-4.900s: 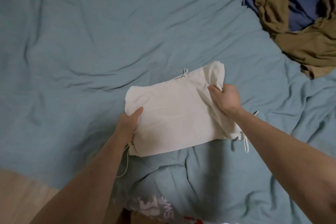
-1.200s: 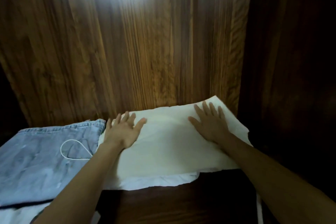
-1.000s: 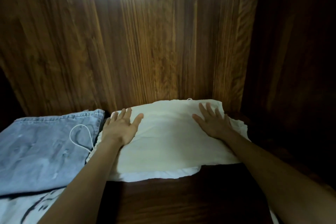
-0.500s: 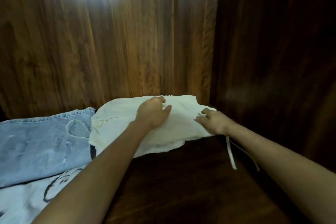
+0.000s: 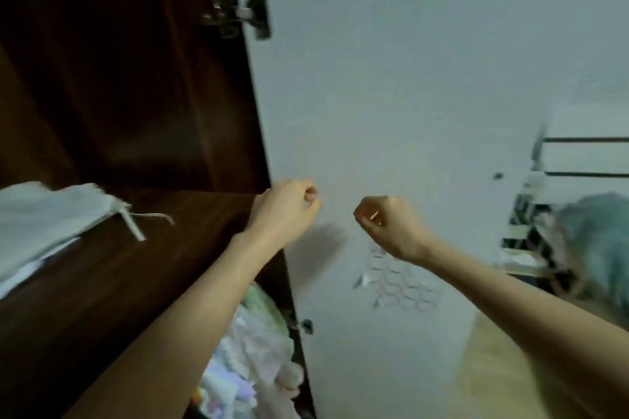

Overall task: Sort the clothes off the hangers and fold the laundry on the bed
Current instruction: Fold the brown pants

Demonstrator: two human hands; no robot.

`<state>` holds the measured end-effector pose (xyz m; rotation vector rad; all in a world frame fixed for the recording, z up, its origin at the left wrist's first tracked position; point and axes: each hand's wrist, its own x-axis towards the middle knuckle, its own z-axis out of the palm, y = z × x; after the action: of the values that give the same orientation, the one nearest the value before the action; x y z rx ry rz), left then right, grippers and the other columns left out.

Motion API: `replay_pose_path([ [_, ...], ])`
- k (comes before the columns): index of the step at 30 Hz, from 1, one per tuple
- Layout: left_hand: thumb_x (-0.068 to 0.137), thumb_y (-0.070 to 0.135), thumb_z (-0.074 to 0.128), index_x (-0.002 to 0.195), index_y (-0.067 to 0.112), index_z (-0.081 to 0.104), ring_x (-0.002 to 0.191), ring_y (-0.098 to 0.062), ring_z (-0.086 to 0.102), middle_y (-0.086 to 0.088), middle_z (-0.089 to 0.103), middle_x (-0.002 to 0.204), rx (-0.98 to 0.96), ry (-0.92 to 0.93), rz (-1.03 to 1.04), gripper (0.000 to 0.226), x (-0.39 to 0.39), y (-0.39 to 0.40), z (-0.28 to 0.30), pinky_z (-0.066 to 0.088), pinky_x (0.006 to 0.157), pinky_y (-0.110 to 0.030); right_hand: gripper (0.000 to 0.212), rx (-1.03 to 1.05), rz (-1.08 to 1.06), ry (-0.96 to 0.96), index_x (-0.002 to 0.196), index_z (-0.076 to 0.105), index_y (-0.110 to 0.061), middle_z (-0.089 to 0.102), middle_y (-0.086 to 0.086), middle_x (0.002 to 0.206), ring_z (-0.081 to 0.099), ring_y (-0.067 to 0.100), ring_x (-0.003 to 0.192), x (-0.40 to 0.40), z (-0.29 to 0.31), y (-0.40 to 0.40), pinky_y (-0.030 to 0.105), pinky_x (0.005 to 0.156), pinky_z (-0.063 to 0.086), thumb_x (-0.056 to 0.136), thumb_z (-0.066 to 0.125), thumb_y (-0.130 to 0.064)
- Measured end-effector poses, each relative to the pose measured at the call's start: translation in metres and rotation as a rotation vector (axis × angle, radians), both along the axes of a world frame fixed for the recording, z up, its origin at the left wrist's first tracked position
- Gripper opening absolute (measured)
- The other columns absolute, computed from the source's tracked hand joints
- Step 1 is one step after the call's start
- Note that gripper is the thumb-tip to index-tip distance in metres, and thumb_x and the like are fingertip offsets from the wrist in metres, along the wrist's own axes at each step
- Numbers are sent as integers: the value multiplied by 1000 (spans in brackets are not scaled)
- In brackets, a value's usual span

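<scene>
The folded cream garment (image 5: 44, 214) lies on the dark wooden wardrobe shelf (image 5: 102, 282) at the left, its white drawstring (image 5: 136, 231) trailing off to the right. My left hand (image 5: 286, 207) hovers in the air to the right of the shelf, fingers loosely curled, holding nothing. My right hand (image 5: 388, 224) hangs beside it in front of the white wardrobe door (image 5: 408, 78), fingers curled inward with nothing visibly in them. Neither hand touches the garment. The view is motion-blurred.
A metal hinge (image 5: 238, 13) joins the open door to the wardrobe. Below the shelf, a lower compartment holds several pale bundled clothes (image 5: 252, 350). At the far right are the blue-green bedding (image 5: 599, 241) and light wooden floor (image 5: 503, 367).
Both hands have let go of the cream garment and drawn back out of the wardrobe. My view has swung right, from the shelf toward the door and the room.
</scene>
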<state>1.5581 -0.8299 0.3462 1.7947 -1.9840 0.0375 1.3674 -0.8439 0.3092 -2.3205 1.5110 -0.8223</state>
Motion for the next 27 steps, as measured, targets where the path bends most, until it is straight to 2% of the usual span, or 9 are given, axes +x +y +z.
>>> replay_pose_path([
  [4, 94, 36, 46, 110, 28, 64, 102, -21, 62, 9, 68, 106, -17, -61, -250, 26, -136, 2, -10, 48, 84, -33, 14, -47, -241, -46, 94, 68, -17, 71, -2, 91, 66, 19, 79, -140, -13, 38, 35, 73, 52, 91, 54, -19],
  [7, 95, 37, 45, 109, 28, 63, 101, -23, 62, 6, 68, 106, -24, -91, -447, 24, -248, 10, -19, 48, 81, -35, 16, -63, -463, -20, 95, 66, -16, 71, 4, 93, 66, 26, 87, -243, -22, 73, 37, 72, 51, 92, 52, -22],
  [9, 96, 37, 45, 106, 26, 63, 100, -22, 61, 5, 67, 105, -35, -129, -563, 23, -329, 19, -30, 45, 74, -33, 18, -83, -616, 69, 98, 63, -16, 69, 7, 99, 62, 32, 94, -314, -29, 101, 38, 73, 48, 95, 48, -26],
  [12, 97, 33, 43, 104, 21, 62, 98, -23, 61, 2, 65, 101, -80, -185, -724, 24, -454, 38, -48, 44, 69, -33, 22, -113, -818, 312, 110, 58, -14, 63, 8, 109, 57, 33, 102, -423, -40, 150, 37, 80, 42, 95, 47, -26],
  [14, 96, 33, 43, 104, 20, 63, 99, -24, 61, 0, 65, 101, -74, -199, -815, 25, -535, 51, -61, 47, 73, -36, 26, -84, -937, 450, 113, 57, -13, 61, 9, 110, 55, 33, 104, -497, -47, 183, 37, 84, 40, 94, 48, -28],
  [16, 96, 34, 43, 109, 18, 62, 105, -26, 59, -2, 64, 108, -78, -237, -902, 28, -615, 66, -75, 46, 80, -38, 26, -60, -1056, 503, 111, 57, -12, 60, 10, 109, 55, 33, 104, -569, -55, 221, 38, 86, 39, 94, 49, -28],
  [22, 96, 34, 45, 121, 16, 58, 117, -28, 52, -6, 58, 122, -98, -376, -1176, 33, -805, 136, -111, 43, 90, -39, 23, 207, -1405, 604, 112, 52, -12, 56, 10, 114, 50, 31, 109, -715, -83, 354, 37, 86, 36, 94, 48, -26],
  [27, 96, 34, 45, 124, 15, 55, 117, -28, 51, -7, 55, 125, -232, -471, -1486, 36, -937, 221, -128, 42, 90, -36, 21, 433, -1707, 662, 111, 50, -11, 54, 11, 113, 49, 32, 107, -776, -108, 469, 39, 84, 36, 92, 49, -18],
])
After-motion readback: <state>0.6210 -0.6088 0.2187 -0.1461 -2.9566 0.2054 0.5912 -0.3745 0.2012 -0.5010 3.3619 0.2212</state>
